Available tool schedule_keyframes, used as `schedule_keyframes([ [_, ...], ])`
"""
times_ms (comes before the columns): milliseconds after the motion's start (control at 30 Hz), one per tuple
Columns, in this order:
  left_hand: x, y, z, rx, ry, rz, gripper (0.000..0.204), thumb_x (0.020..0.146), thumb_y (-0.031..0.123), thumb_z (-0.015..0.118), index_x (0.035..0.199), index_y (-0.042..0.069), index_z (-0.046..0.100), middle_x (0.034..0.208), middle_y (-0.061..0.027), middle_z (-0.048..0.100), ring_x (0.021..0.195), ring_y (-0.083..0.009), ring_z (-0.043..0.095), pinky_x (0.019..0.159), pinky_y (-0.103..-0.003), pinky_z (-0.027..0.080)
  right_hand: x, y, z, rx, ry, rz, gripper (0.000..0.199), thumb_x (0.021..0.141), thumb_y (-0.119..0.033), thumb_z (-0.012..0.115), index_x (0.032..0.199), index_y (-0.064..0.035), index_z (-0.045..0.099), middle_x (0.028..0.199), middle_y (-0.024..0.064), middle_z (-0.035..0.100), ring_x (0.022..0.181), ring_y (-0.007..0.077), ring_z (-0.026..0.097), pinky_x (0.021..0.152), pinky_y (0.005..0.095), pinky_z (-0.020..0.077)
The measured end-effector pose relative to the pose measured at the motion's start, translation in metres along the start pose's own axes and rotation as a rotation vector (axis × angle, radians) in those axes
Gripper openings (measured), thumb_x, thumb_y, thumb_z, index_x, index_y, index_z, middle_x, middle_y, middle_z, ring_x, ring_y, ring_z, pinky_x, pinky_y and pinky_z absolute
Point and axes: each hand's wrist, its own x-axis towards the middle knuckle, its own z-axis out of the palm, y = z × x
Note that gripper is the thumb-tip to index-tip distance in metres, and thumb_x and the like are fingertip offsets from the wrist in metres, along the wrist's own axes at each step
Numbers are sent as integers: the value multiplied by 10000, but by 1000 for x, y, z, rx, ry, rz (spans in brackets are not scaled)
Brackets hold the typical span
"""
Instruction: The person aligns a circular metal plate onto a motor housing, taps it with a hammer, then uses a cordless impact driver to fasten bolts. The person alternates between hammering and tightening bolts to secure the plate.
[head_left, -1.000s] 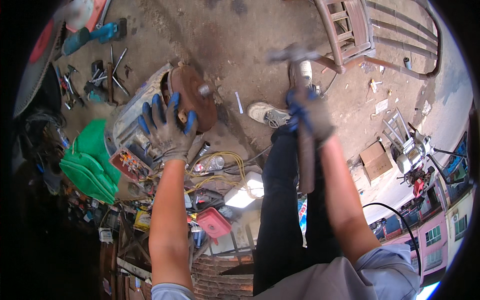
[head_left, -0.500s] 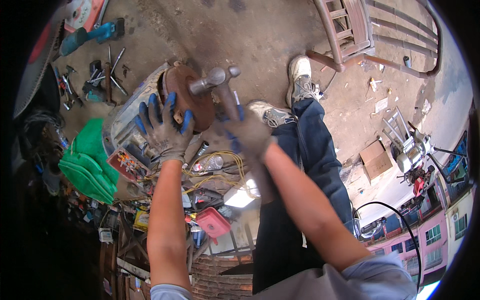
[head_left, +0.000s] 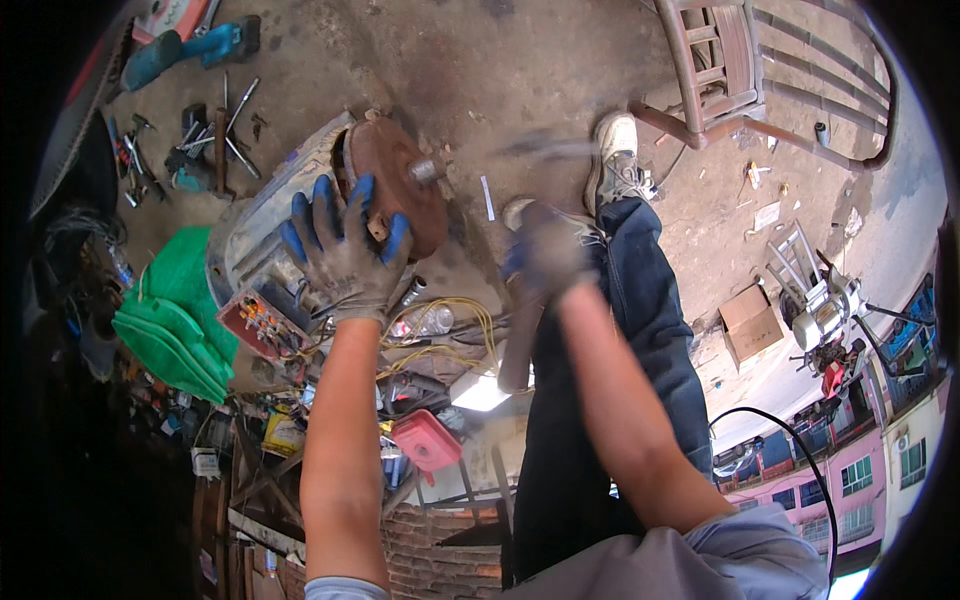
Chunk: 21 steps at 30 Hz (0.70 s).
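I see a brown cardboard box [head_left: 751, 325] lying open on the concrete at right; a small yellow packet [head_left: 284, 435] in the clutter at lower left; a red-edged printed sheet [head_left: 168, 14] at the top-left rim — partly cut off.

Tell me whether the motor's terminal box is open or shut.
Open. The terminal box on the motor has no cover on it: its red board and coloured wires lie bare, just below the left hand.

Motor [head_left: 300, 215] left, hammer [head_left: 535, 300] right — hand tools [head_left: 205, 140] behind.
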Motion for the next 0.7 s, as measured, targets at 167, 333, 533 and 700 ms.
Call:
schedule_keyframes([
  [167,-7,-6,2,9,-12,-32,601,792,525,740,1351,323,653,1484,-108,520,1409,-430,419,1187,-637,250,-6,-73,-46,912,-522,426,340,885,-269,707,1064,11,639,803,102,685,648,201,676,594,345,553],
  [333,-6,-6,-1,-3,-28,-27,617,790,525,742,1366,331,637,1490,-114,513,1416,-424,414,1192,-643,241,-11,1,-131,1024,-24,390,266,957,-272,734,1052,-35,656,772,33,648,545,116,597,468,263,494],
  [533,-9,-4,5,-60,39,-77,783,788,521,740,1449,150,545,1489,-127,515,1413,-410,428,1193,-628,248,22,15,-193,1314,550,185,165,1025,-175,623,1104,-31,612,765,32,578,599,141,576,551,298,519],
  [700,1,-4,2,-20,15,-91,877,783,553,730,1473,73,480,1489,-155,511,1407,-397,440,1196,-606,252,-18,-74,-18,685,-1,290,300,983,-236,623,1179,-13,577,909,113,647,817,204,640,707,359,523],
])
